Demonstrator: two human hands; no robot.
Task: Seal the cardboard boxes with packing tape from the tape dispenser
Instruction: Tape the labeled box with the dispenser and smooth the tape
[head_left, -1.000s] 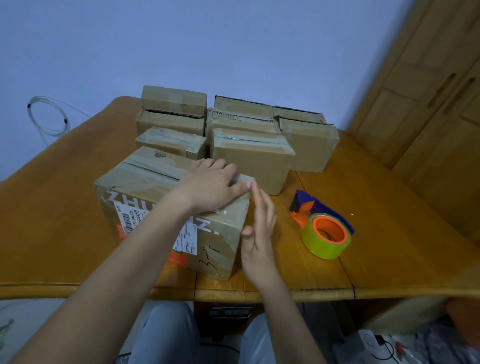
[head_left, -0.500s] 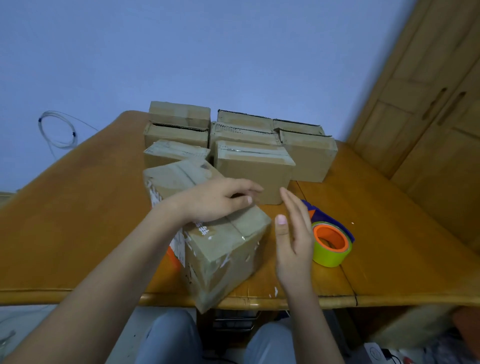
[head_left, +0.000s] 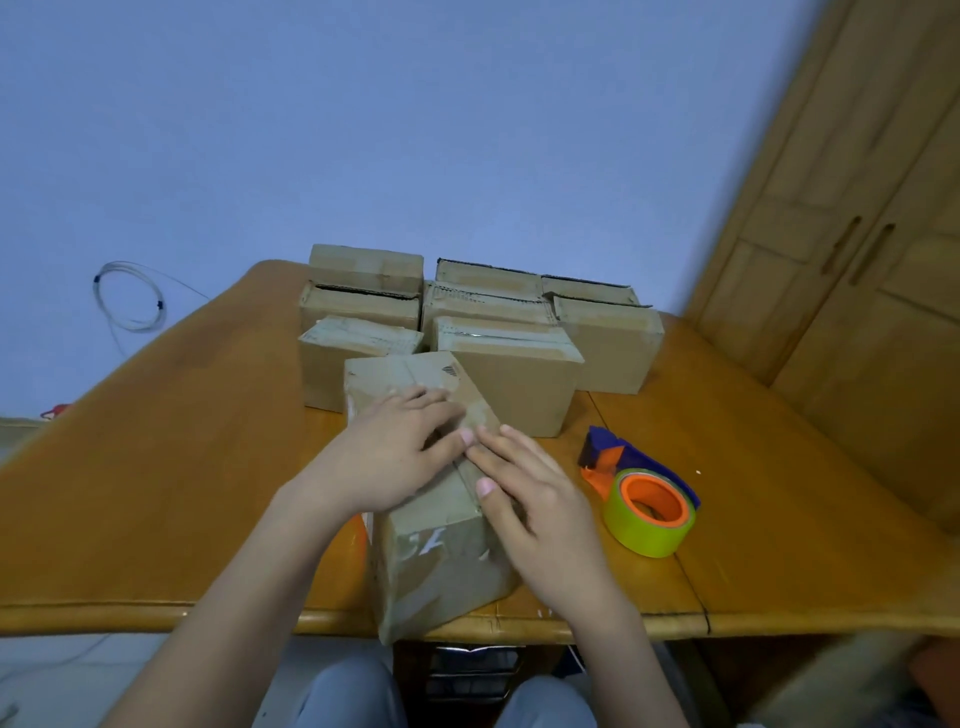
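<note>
A worn cardboard box (head_left: 436, 561) with old tape on it stands at the table's front edge, one short end toward me. My left hand (head_left: 395, 457) lies flat on its top, fingers straight. My right hand (head_left: 524, 493) presses the top's right side with straight fingers, fingertips meeting those of the left. The tape dispenser (head_left: 644, 493), blue and orange with a yellow-green roll, lies on the table just right of the box, untouched.
Several more cardboard boxes (head_left: 509, 374) are stacked behind the front one toward the wall. The wooden table (head_left: 156, 467) ends close to my knees. A wooden wardrobe (head_left: 857, 260) stands at the right; a coiled cable (head_left: 130, 296) hangs on the wall at left.
The box has been turned about a quarter turn, so a short end now faces me. My right hand moved from beside the box onto its top.
</note>
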